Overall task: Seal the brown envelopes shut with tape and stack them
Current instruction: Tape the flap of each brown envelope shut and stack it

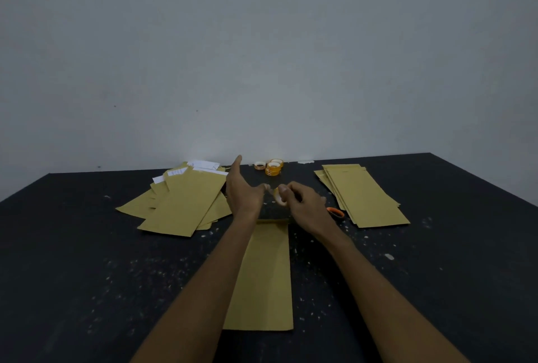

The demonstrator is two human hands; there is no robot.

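One brown envelope (266, 272) lies lengthwise on the black table (87, 246) in front of me, its far end under my hands. Above that end, my right hand (305, 205) grips a small roll of clear tape (277, 196). My left hand (243, 188) is just left of the roll. Its thumb and a finger pinch at the tape's free end, while the forefinger points up and away. A loose pile of brown envelopes (180, 202) with white papers sticking out lies to the left. A neater stack of brown envelopes (364, 193) lies to the right.
Orange-handled scissors (335, 213) lie beside the right stack, partly behind my right hand. Three spare tape rolls (273, 167) stand at the table's back edge against the grey wall (262, 56). White specks and scraps dot the tabletop.
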